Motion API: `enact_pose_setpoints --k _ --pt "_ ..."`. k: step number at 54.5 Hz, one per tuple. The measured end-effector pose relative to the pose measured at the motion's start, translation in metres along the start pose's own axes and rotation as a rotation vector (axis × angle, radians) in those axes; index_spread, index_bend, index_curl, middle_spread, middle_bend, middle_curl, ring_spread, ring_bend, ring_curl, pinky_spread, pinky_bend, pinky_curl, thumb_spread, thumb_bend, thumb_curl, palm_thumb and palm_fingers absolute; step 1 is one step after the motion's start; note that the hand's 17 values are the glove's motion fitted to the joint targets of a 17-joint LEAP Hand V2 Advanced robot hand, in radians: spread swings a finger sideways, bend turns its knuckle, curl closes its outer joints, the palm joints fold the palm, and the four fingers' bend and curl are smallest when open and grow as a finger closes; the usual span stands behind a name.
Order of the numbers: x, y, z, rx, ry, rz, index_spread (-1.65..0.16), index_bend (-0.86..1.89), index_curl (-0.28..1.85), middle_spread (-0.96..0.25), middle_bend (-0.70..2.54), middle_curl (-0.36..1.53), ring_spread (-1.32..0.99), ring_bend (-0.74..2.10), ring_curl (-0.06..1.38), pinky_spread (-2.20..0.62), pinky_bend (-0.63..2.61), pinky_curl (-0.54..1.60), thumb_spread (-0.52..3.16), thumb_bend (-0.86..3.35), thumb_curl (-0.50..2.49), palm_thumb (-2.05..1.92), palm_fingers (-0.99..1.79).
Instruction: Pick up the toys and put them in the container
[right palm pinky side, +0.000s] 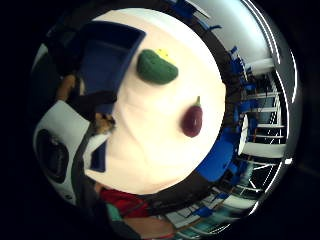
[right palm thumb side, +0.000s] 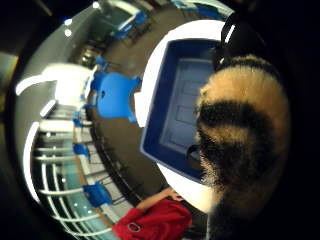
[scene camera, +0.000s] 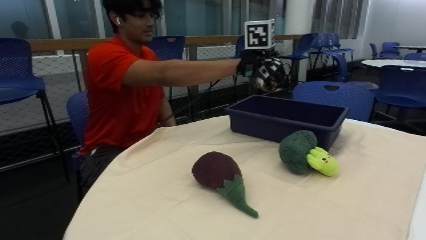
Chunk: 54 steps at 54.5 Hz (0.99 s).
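Outside view: person in red shirt, seated at a round surface (scene camera: 166, 200) w/ cream cloth, right arm stretched out level. Gloved right hand (scene camera: 256, 67) is raised above the blue container (scene camera: 286, 120), near its far edge, grasping a striped plush toy (scene camera: 271, 74) (tan w/ black bands); fingers curled round it. Toy is in the air, not touching the container.

Container: dark blue rectangular bin, upright, on the far part of the surface; interior, as seen from the thumb-side palm view, shows only bare ribbed floor (right palm thumb side: 180, 110).

Also on the surface, in front of the container:
- Broccoli plush (scene camera: 303, 152), green head w/ yellow-green stalk bearing a small face; lies on its side just beside the container's near wall, whether touching cannot be told.
- Eggplant plush (scene camera: 219, 175), dark purple body, green stem pointing toward the near edge; lies apart from the broccoli, nearer the person.

Thumb-side palm view: striped toy (right palm thumb side: 240, 145) fills much of the frame, close against the palm, w/ container below it. Little-finger-side view: looks down on the surface (right palm pinky side: 150, 150); broccoli (right palm pinky side: 156, 66) beside the container corner (right palm pinky side: 112, 45), eggplant (right palm pinky side: 192, 120) well apart from it.

Background: blue chairs (scene camera: 333, 95), railing, other tables.
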<state>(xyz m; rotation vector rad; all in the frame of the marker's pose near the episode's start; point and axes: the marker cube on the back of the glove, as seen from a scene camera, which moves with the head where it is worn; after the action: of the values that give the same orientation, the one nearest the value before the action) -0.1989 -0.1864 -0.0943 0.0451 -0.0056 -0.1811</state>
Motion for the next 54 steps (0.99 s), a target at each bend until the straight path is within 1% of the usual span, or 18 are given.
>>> enact_pose_setpoints --k 3,7,11,16,21,22,23,24,25,26,27,28,29,30,33,34,37,54 --pt "-0.018 -0.007 0.002 -0.002 -0.032 -0.053 -0.41 0.16 0.53 -0.47 0.31 0.46 -0.50 0.66 0.38 -0.44 0.94 0.35 0.90 0.10 0.73 0.67 0.93" --pt "-0.030 -0.021 0.009 -0.001 -0.012 -0.024 -0.41 0.16 0.54 -0.48 0.30 0.47 -0.51 0.65 0.38 -0.44 0.94 0.35 0.90 0.09 0.74 0.67 0.93" --pt "-0.038 -0.030 0.021 -0.005 0.033 -0.069 -0.41 0.16 0.55 -0.48 0.30 0.48 -0.51 0.65 0.39 -0.44 0.94 0.35 0.89 0.08 0.76 0.67 0.92" --pt "-0.046 -0.039 0.033 0.001 -0.010 -0.036 -0.42 0.16 0.57 -0.49 0.29 0.50 -0.51 0.65 0.39 -0.44 0.94 0.35 0.89 0.06 0.78 0.67 0.91" --pt "-0.043 -0.040 0.046 -0.065 -0.010 -0.033 -0.42 0.15 0.59 -0.49 0.26 0.50 -0.50 0.62 0.39 -0.42 0.97 0.36 0.91 0.06 0.79 0.68 0.86" --pt "-0.039 -0.039 0.049 -0.080 0.021 -0.037 -0.42 0.16 0.59 -0.47 0.24 0.50 -0.49 0.58 0.38 -0.37 0.90 0.34 0.98 0.02 0.76 0.62 0.65" --pt "-0.034 -0.038 0.052 -0.093 0.060 -0.048 -0.42 0.20 0.61 -0.44 0.17 0.49 -0.45 0.54 0.39 -0.32 0.93 0.38 1.02 -0.02 0.73 0.54 0.49" --pt "-0.029 -0.037 0.055 -0.103 0.091 -0.063 -0.42 0.17 0.61 -0.40 0.11 0.47 -0.39 0.49 0.39 -0.26 0.98 0.40 1.03 -0.08 0.68 0.45 0.26" --pt "-0.025 -0.035 0.056 -0.109 0.097 -0.079 -0.41 0.15 0.62 -0.36 0.10 0.47 -0.33 0.44 0.39 -0.23 1.04 0.43 1.05 -0.09 0.66 0.40 0.10" --pt "-0.024 -0.033 0.056 -0.113 0.073 -0.091 -0.40 0.11 0.61 -0.32 0.11 0.46 -0.29 0.39 0.39 -0.19 1.10 0.45 1.06 -0.11 0.63 0.34 -0.03" --pt "-0.025 -0.031 0.056 -0.113 0.030 -0.098 -0.40 0.10 0.60 -0.29 0.11 0.45 -0.26 0.36 0.38 -0.17 1.14 0.45 1.07 -0.10 0.61 0.30 -0.09" --pt "-0.024 -0.029 0.054 -0.112 -0.014 -0.103 -0.39 0.03 0.55 -0.25 0.11 0.44 -0.22 0.27 0.34 -0.13 1.18 0.44 1.06 -0.13 0.58 0.21 -0.22" --pt "-0.023 -0.027 0.053 -0.110 -0.046 -0.104 -0.39 0.05 0.53 -0.23 0.11 0.43 -0.19 0.26 0.33 -0.11 1.18 0.43 1.07 -0.11 0.57 0.20 -0.16" --pt "-0.019 -0.026 0.052 -0.107 -0.067 -0.102 -0.37 0.01 0.48 -0.20 0.11 0.41 -0.16 0.21 0.30 -0.08 1.21 0.42 1.07 -0.11 0.55 0.16 -0.25" --pt "-0.006 -0.022 0.051 -0.100 -0.088 -0.082 -0.36 0.01 0.42 -0.15 0.12 0.39 -0.10 0.18 0.27 -0.02 1.25 0.41 1.06 -0.10 0.50 0.04 -0.26" --pt "-0.001 -0.020 0.051 -0.100 -0.087 -0.075 -0.36 0.03 0.41 -0.14 0.12 0.38 -0.08 0.17 0.26 -0.01 1.25 0.41 1.08 -0.06 0.50 0.08 -0.24" --pt "0.020 -0.013 0.051 -0.098 -0.072 -0.049 -0.34 0.04 0.37 -0.11 0.13 0.37 -0.04 0.17 0.25 0.04 1.26 0.41 1.05 -0.08 0.46 -0.03 -0.26" --pt "0.172 0.019 0.059 -0.079 -0.015 0.169 -0.35 0.12 0.27 -0.07 0.15 0.32 0.05 0.16 0.24 0.13 1.20 0.36 1.02 -0.07 0.34 -0.07 -0.21"
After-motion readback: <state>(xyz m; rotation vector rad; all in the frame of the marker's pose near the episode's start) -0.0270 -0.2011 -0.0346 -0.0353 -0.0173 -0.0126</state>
